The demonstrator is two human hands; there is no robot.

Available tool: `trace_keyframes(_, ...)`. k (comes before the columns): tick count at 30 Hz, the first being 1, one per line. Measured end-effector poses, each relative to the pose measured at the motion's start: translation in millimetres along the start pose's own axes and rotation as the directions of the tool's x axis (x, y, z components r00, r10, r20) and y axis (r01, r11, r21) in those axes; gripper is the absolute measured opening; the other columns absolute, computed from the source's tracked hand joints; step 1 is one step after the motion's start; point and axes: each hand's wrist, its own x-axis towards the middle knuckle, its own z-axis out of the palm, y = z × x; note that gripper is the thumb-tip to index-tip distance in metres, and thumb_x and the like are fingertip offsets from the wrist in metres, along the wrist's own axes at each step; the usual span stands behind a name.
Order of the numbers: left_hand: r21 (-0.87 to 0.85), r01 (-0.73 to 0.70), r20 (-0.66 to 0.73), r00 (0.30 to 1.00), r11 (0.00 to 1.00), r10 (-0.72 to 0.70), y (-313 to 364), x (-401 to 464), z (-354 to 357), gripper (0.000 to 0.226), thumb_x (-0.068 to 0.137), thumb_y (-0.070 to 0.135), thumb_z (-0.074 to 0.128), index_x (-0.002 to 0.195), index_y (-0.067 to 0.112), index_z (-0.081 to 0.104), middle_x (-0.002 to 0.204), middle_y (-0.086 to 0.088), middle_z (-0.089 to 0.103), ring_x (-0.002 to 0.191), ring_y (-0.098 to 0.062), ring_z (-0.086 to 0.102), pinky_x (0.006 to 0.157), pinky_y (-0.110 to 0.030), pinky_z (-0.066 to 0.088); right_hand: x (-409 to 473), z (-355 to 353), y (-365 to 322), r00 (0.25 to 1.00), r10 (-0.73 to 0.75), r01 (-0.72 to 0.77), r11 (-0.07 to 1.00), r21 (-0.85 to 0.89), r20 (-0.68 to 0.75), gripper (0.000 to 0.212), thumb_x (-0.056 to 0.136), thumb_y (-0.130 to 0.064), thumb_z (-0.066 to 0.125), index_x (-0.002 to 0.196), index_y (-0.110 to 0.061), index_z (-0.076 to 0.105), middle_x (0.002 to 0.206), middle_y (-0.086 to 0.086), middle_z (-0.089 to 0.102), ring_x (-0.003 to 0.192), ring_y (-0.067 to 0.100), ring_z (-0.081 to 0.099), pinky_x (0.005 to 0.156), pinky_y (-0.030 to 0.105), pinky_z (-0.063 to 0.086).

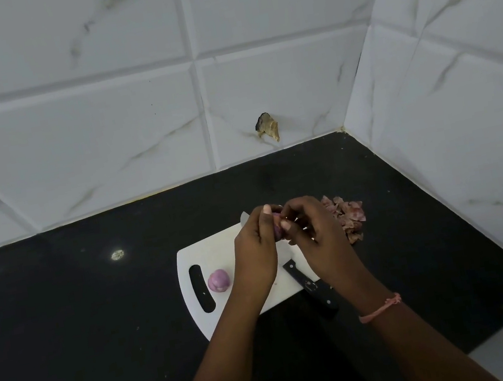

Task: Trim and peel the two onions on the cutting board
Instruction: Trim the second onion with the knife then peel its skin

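Note:
A white cutting board (217,252) lies on the black counter. One peeled purple onion (218,281) sits on the board's left part, beside the handle slot. My left hand (255,249) grips a second purple onion (278,229) above the board. My right hand (312,233) pinches at that onion's skin with its fingertips. A knife lies across the board with its black handle (309,287) pointing toward me and its blade tip (244,217) showing past my left hand.
A heap of onion skins (349,217) lies on the black counter (95,299) right of the board. White tiled walls meet in a corner at the back right. A chipped hole (267,126) marks the back wall.

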Motion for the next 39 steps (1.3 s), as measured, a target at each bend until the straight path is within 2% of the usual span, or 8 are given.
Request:
trace_keyframes(7,0.001,0.022,-0.016,1.000,1.000,-0.022,1.8,1.0,-3.7,0.034,0.108,0.029,0.038,0.099,0.019,0.069,0.078,0.006,0.068,0.066,0.005,0.063,0.059,-0.009,0.044,2.3,2.5,-7.2,0.997,-0.074,0.072,0.994,-0.076,-0.020,0.013,0.093,-0.007,0.062,0.098,-0.019,0.059,0.099,-0.003,0.057,0.089,0.011,0.060,0.073,0.027,0.054)
trace_keyframes(10,0.009,0.015,-0.007,1.000,1.000,-0.015,5.7,0.9,-6.3,0.036,0.109,0.029,0.037,0.102,0.017,0.070,0.077,0.006,0.068,0.065,0.005,0.063,0.057,-0.007,0.044,4.6,0.2,-10.1,0.999,-0.048,0.048,0.998,-0.043,-0.003,0.015,0.093,-0.007,0.061,0.096,-0.022,0.058,0.097,-0.003,0.058,0.086,0.009,0.061,0.070,0.019,0.053)
trace_keyframes(17,-0.036,0.137,-0.009,0.990,0.990,-0.138,4.6,2.6,-11.6,0.038,0.107,0.038,0.038,0.094,0.027,0.072,0.068,0.001,0.064,0.050,0.001,0.053,0.050,-0.016,0.042,3.6,-7.8,-11.8,0.994,-0.074,0.082,0.992,-0.101,0.085,0.015,0.092,-0.008,0.062,0.103,-0.018,0.060,0.103,-0.006,0.059,0.090,0.007,0.062,0.071,0.017,0.054)
trace_keyframes(20,-0.038,0.142,-0.027,0.989,0.989,-0.143,5.0,1.7,-12.0,0.038,0.106,0.038,0.042,0.091,0.023,0.074,0.065,-0.004,0.062,0.047,-0.002,0.051,0.048,-0.016,0.041,4.3,-8.6,-14.5,0.994,-0.015,0.019,0.999,-0.037,0.108,0.013,0.092,-0.007,0.062,0.102,-0.016,0.060,0.103,-0.003,0.060,0.089,0.010,0.063,0.067,0.021,0.057)
trace_keyframes(24,0.035,0.099,-0.085,0.992,0.995,-0.095,5.0,2.3,-10.5,0.040,0.106,0.034,0.044,0.094,0.012,0.075,0.069,-0.001,0.064,0.060,-0.007,0.057,0.056,-0.016,0.042,6.7,-8.1,-20.6,0.989,0.087,-0.089,0.996,0.011,0.123,0.011,0.095,-0.008,0.059,0.098,-0.019,0.059,0.100,-0.003,0.060,0.084,0.009,0.065,0.065,0.020,0.056)
trace_keyframes(29,0.088,0.077,-0.104,0.992,0.993,-0.068,4.2,4.5,-12.5,0.039,0.105,0.033,0.044,0.093,0.013,0.075,0.081,-0.006,0.070,0.082,-0.020,0.068,0.074,-0.037,0.056,12.0,-7.9,-25.1,0.982,0.092,-0.078,0.993,-0.084,0.167,0.010,0.097,-0.011,0.056,0.096,-0.021,0.056,0.094,-0.005,0.058,0.075,0.005,0.063,0.063,0.013,0.050)
trace_keyframes(34,0.041,-0.018,-0.107,0.994,0.999,0.023,11.1,3.5,-19.9,0.038,0.107,0.028,0.042,0.099,0.013,0.077,0.086,-0.002,0.074,0.086,-0.015,0.070,0.076,-0.024,0.057,10.4,-3.5,-29.9,0.989,0.087,-0.088,0.996,0.006,0.120,0.008,0.095,-0.013,0.059,0.098,-0.020,0.058,0.096,-0.006,0.062,0.082,0.010,0.065,0.069,0.025,0.058)
trace_keyframes(39,0.051,-0.026,-0.094,0.995,0.998,0.030,6.9,-0.3,-21.6,0.038,0.107,0.029,0.041,0.099,0.016,0.076,0.088,-0.001,0.074,0.091,-0.015,0.070,0.078,-0.021,0.056,7.4,-4.6,-31.4,0.985,0.061,-0.054,0.997,-0.051,0.158,0.012,0.095,-0.014,0.059,0.099,-0.024,0.056,0.096,-0.013,0.060,0.087,0.004,0.063,0.071,0.020,0.057)
